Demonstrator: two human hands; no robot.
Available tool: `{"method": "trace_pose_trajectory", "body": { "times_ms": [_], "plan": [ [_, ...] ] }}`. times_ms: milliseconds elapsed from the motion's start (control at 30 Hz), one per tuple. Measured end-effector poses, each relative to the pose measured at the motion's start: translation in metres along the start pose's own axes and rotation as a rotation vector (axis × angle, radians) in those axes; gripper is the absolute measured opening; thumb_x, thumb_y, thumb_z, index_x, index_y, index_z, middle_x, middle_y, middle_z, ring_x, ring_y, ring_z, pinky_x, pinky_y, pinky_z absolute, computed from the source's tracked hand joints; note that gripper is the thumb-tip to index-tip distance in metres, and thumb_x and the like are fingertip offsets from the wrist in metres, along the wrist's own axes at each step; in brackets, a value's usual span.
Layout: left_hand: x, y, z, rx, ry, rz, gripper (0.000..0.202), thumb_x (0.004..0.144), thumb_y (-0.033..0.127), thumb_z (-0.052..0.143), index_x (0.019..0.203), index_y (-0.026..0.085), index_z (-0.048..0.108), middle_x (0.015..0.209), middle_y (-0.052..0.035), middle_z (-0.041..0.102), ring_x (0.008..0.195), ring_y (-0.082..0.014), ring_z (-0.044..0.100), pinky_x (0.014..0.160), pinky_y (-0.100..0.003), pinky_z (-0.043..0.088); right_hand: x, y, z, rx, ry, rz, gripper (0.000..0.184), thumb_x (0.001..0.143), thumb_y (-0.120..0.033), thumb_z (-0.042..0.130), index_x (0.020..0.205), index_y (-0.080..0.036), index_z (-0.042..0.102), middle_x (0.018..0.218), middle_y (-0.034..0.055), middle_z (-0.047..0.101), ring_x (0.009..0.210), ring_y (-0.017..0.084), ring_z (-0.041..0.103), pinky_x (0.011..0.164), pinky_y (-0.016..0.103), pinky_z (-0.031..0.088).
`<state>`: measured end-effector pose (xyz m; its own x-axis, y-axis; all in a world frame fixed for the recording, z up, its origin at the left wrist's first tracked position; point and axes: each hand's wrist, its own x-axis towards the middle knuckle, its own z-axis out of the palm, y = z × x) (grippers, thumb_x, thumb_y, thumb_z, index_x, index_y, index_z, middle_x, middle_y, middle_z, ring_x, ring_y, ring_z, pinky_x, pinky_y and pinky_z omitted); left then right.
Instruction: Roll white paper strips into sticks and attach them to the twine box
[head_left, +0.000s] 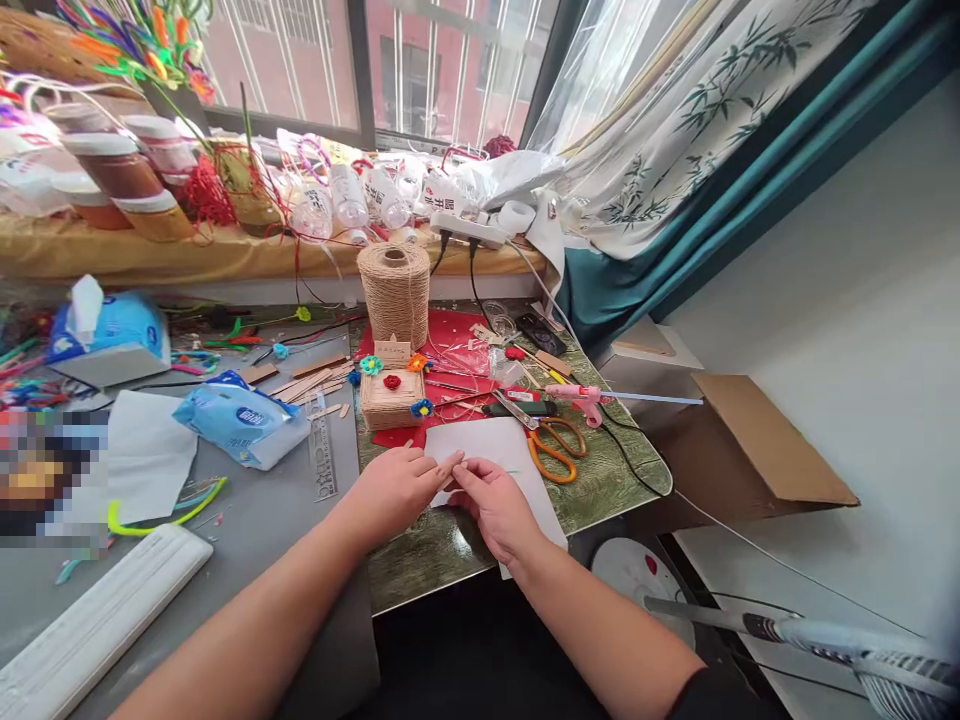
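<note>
My left hand and my right hand meet above a white sheet of paper at the table's front. Both hands have their fingertips pinched together; what lies between them is too small and covered to make out. Just beyond sits a small box wrapped in twine, trimmed with coloured knotted flowers. A large spool of twine stands upright behind it. Orange-handled scissors rest beside the paper on the right, and a pink glue gun lies past them.
Left of my hands are a clear stencil ruler, flat wooden sticks and a blue tissue pack. A red sheet lies under the spool. A power strip rests on the sill. An open cardboard box stands right.
</note>
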<state>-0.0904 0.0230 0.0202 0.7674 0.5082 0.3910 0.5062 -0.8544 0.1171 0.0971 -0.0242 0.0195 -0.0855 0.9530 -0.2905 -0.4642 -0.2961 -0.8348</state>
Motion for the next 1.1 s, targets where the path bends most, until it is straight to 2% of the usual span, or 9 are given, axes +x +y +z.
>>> {"method": "trace_pose_trajectory", "body": {
  "times_ms": [100, 167, 267, 333, 433, 600, 733, 933, 1100],
  "plan": [
    [0.003, 0.002, -0.002, -0.054, 0.015, -0.052, 0.047, 0.102, 0.023, 0.048, 0.148, 0.015, 0.045, 0.1, -0.0103, 0.072, 0.087, -0.0222, 0.064, 0.083, -0.04, 0.056, 0.009, -0.014, -0.014, -0.043, 0.067, -0.133, 0.025, 0.083, -0.042, 0.08, 0.089, -0.019, 0.073, 0.091, 0.0044, 0.074, 0.087, 0.017, 0.067, 0.086, 0.034, 0.056],
    [0.005, 0.003, -0.003, -0.127, -0.039, -0.051, 0.045, 0.102, 0.026, 0.049, 0.146, 0.019, 0.049, 0.119, -0.0123, 0.071, 0.101, -0.0237, 0.065, 0.091, -0.041, 0.055, 0.015, -0.027, -0.027, -0.158, 0.096, -0.234, 0.027, 0.087, -0.043, 0.076, 0.101, -0.02, 0.074, 0.088, 0.0033, 0.072, 0.083, 0.017, 0.067, 0.085, 0.035, 0.056],
    [0.006, 0.005, 0.0, -0.203, -0.125, -0.025, 0.044, 0.1, 0.029, 0.052, 0.144, 0.025, 0.053, 0.14, -0.0107, 0.063, 0.126, -0.0273, 0.059, 0.106, -0.048, 0.048, 0.023, -0.043, -0.046, -0.468, 0.087, -0.293, 0.034, 0.094, -0.044, 0.066, 0.119, -0.023, 0.073, 0.087, 0.0019, 0.069, 0.074, 0.015, 0.063, 0.076, 0.033, 0.054],
    [0.005, 0.005, 0.004, -0.236, -0.17, -0.018, 0.045, 0.099, 0.032, 0.054, 0.144, 0.028, 0.054, 0.148, -0.0093, 0.058, 0.136, -0.029, 0.053, 0.111, -0.052, 0.044, 0.03, -0.049, -0.056, -0.738, 0.059, -0.349, 0.033, 0.098, -0.04, 0.059, 0.122, -0.024, 0.073, 0.096, 0.0043, 0.07, 0.085, 0.018, 0.065, 0.084, 0.034, 0.052],
    [0.003, 0.004, 0.01, -0.283, -0.238, -0.035, 0.043, 0.098, 0.035, 0.056, 0.141, 0.03, 0.058, 0.15, -0.0069, 0.057, 0.137, -0.0285, 0.053, 0.112, -0.052, 0.042, 0.041, -0.052, -0.064, -1.072, -0.033, -0.41, 0.028, 0.099, -0.031, 0.056, 0.119, -0.022, 0.074, 0.106, 0.0076, 0.073, 0.099, 0.02, 0.066, 0.093, 0.035, 0.049],
    [0.001, 0.003, 0.013, -0.314, -0.267, -0.099, 0.039, 0.097, 0.033, 0.057, 0.136, 0.032, 0.063, 0.149, -0.0039, 0.059, 0.135, -0.0271, 0.055, 0.113, -0.049, 0.041, 0.056, -0.047, -0.059, -1.447, -0.039, -0.381, 0.018, 0.1, -0.029, 0.056, 0.102, -0.019, 0.071, 0.09, 0.0077, 0.076, 0.083, 0.02, 0.069, 0.079, 0.03, 0.048],
    [-0.001, 0.004, 0.016, -0.316, -0.273, -0.117, 0.041, 0.095, 0.03, 0.059, 0.136, 0.03, 0.063, 0.155, -0.0039, 0.052, 0.139, -0.0281, 0.051, 0.115, -0.049, 0.041, 0.062, -0.038, -0.05, -1.672, -0.062, -0.384, 0.018, 0.102, -0.028, 0.052, 0.109, -0.02, 0.065, 0.092, 0.0081, 0.077, 0.086, 0.021, 0.07, 0.075, 0.028, 0.045],
    [-0.004, 0.003, 0.021, -0.328, -0.285, -0.119, 0.046, 0.092, 0.027, 0.063, 0.138, 0.029, 0.061, 0.159, -0.005, 0.046, 0.145, -0.0287, 0.046, 0.119, -0.048, 0.04, 0.068, -0.025, -0.042, -1.838, -0.072, -0.361, 0.022, 0.104, -0.027, 0.045, 0.116, -0.018, 0.061, 0.097, 0.0101, 0.077, 0.088, 0.022, 0.071, 0.074, 0.028, 0.043],
    [-0.005, 0.004, 0.026, -0.314, -0.262, -0.146, 0.044, 0.092, 0.031, 0.065, 0.136, 0.028, 0.063, 0.163, -0.0089, 0.039, 0.149, -0.0333, 0.04, 0.12, -0.052, 0.039, 0.072, -0.033, -0.036, -1.897, -0.133, -0.315, 0.022, 0.103, -0.025, 0.045, 0.109, -0.018, 0.065, 0.1, 0.0115, 0.077, 0.09, 0.023, 0.071, 0.076, 0.029, 0.043]
  ]
}}
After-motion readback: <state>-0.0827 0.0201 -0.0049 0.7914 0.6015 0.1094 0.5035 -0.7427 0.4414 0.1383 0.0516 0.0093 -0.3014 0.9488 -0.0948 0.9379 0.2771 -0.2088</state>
